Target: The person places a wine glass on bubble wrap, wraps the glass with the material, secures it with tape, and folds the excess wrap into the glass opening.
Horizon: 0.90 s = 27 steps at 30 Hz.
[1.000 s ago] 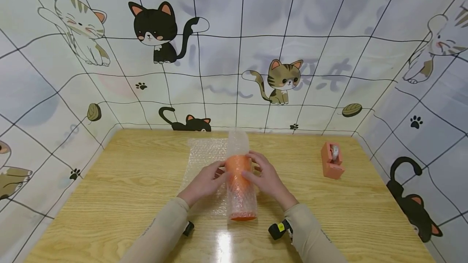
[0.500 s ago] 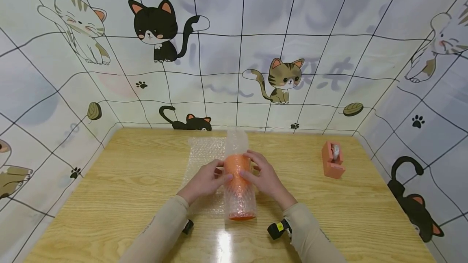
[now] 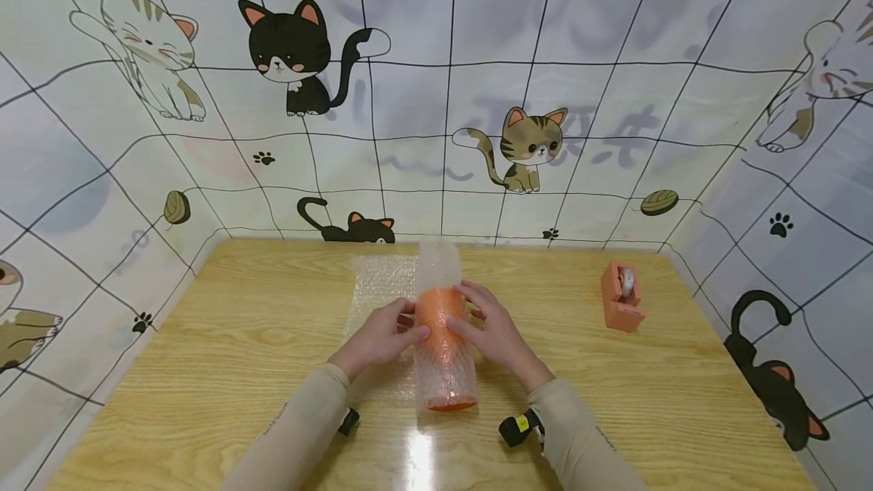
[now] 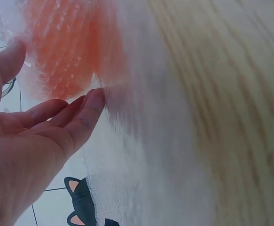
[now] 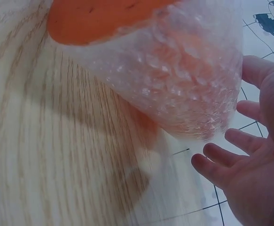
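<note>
An orange cylinder (image 3: 442, 309), rolled in clear bubble wrap (image 3: 385, 279), lies lengthwise on the table. Some wrap sticks out past its far end, and a flat stretch of the sheet spreads to its left. My left hand (image 3: 380, 333) is at the cylinder's left side, thumb on the wrap; in the left wrist view its fairly straight fingertips (image 4: 97, 96) touch where the roll meets the sheet. On the other side, my right hand (image 3: 496, 328) rests its thumb and fingertips on the wrapped cylinder. Its fingers (image 5: 216, 153) are spread and nearly straight in the right wrist view.
A pink tape dispenser (image 3: 622, 298) with a roll of tape stands at the right of the wooden table (image 3: 259, 309). Behind and beside the table hangs a cat-patterned cloth (image 3: 409, 97). A small black device (image 3: 516, 430) sits under the right wrist.
The wrapped cylinder has shifted slightly left over the flat sheet, and both hands have moved a little with it. The tape dispenser stays where it was.
</note>
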Available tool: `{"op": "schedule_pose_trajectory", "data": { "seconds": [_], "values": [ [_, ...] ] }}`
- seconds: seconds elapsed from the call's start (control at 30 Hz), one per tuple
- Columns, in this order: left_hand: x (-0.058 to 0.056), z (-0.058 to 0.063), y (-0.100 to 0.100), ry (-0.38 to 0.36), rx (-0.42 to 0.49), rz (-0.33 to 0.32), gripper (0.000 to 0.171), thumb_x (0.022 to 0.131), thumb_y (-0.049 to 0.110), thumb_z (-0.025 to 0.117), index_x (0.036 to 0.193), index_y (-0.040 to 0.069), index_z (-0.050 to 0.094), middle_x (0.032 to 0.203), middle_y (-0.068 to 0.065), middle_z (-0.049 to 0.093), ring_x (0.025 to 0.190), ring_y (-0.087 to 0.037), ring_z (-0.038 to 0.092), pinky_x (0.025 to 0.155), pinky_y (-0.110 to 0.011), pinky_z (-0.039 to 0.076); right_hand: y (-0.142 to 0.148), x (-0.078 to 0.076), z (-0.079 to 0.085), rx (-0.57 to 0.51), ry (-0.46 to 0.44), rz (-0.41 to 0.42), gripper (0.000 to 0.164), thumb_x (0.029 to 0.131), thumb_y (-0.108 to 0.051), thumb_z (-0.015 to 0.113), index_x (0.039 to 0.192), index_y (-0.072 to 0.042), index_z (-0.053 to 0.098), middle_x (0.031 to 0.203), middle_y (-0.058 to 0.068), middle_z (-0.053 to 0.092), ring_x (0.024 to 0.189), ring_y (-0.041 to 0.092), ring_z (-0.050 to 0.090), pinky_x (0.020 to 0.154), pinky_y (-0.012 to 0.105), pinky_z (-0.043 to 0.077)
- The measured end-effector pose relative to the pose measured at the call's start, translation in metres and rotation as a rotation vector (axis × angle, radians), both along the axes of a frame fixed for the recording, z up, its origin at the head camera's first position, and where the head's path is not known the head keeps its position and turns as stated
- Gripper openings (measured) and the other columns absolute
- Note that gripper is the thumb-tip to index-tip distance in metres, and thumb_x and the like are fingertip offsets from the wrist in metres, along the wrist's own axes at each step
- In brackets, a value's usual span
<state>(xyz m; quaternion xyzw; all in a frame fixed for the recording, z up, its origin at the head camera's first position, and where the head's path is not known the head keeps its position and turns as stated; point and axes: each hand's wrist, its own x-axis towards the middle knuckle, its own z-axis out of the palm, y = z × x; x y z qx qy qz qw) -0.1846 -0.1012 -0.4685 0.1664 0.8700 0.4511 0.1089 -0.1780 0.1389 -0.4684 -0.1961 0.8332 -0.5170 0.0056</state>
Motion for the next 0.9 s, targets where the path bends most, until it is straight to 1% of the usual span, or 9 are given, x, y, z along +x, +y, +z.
{"op": "schedule_pose_trajectory", "data": {
  "seconds": [0.2, 0.33, 0.57, 0.8, 0.9],
  "values": [
    [0.0001, -0.0027, 0.0020, 0.010, 0.012, -0.022, 0.037, 0.097, 0.024, 0.075, 0.119, -0.002, 0.060, 0.119, -0.019, 0.071, 0.110, -0.034, 0.070, 0.093, -0.046, 0.059, 0.0018, 0.0008, 0.0003, -0.013, -0.001, 0.008, 0.058, 0.098, -0.017, 0.072, 0.150, -0.002, 0.050, 0.161, 0.023, 0.036, 0.141, 0.044, 0.045, 0.109, 0.061, 0.046],
    [0.0002, -0.0029, 0.0035, 0.013, 0.016, -0.024, 0.036, 0.097, 0.023, 0.075, 0.118, -0.001, 0.059, 0.119, -0.020, 0.070, 0.110, -0.035, 0.071, 0.093, -0.047, 0.059, 0.0027, 0.0009, -0.0002, -0.031, -0.014, 0.014, 0.058, 0.098, -0.016, 0.072, 0.150, -0.002, 0.049, 0.160, 0.023, 0.037, 0.137, 0.046, 0.048, 0.107, 0.059, 0.049],
    [-0.0003, -0.0023, 0.0045, 0.016, 0.030, -0.041, 0.038, 0.099, 0.028, 0.072, 0.123, 0.002, 0.058, 0.128, -0.019, 0.067, 0.112, -0.037, 0.070, 0.093, -0.048, 0.059, 0.0047, 0.0012, -0.0027, -0.050, -0.040, 0.000, 0.058, 0.099, -0.016, 0.072, 0.150, -0.003, 0.049, 0.156, 0.020, 0.043, 0.134, 0.046, 0.051, 0.106, 0.057, 0.050],
    [-0.0001, -0.0014, 0.0056, 0.017, 0.001, -0.018, 0.047, 0.099, 0.031, 0.072, 0.134, 0.004, 0.058, 0.135, -0.018, 0.064, 0.113, -0.036, 0.070, 0.092, -0.048, 0.059, 0.0065, 0.0026, -0.0040, -0.063, -0.049, -0.021, 0.058, 0.099, -0.016, 0.072, 0.150, -0.002, 0.047, 0.152, 0.020, 0.048, 0.133, 0.046, 0.053, 0.106, 0.058, 0.050],
    [0.0000, -0.0011, 0.0058, 0.018, -0.005, -0.008, 0.047, 0.099, 0.031, 0.072, 0.135, 0.004, 0.058, 0.135, -0.018, 0.064, 0.113, -0.035, 0.069, 0.093, -0.048, 0.059, 0.0061, 0.0022, -0.0042, -0.060, -0.042, -0.022, 0.059, 0.099, -0.017, 0.072, 0.150, -0.002, 0.047, 0.152, 0.021, 0.048, 0.132, 0.047, 0.053, 0.105, 0.059, 0.050]
  ]
}}
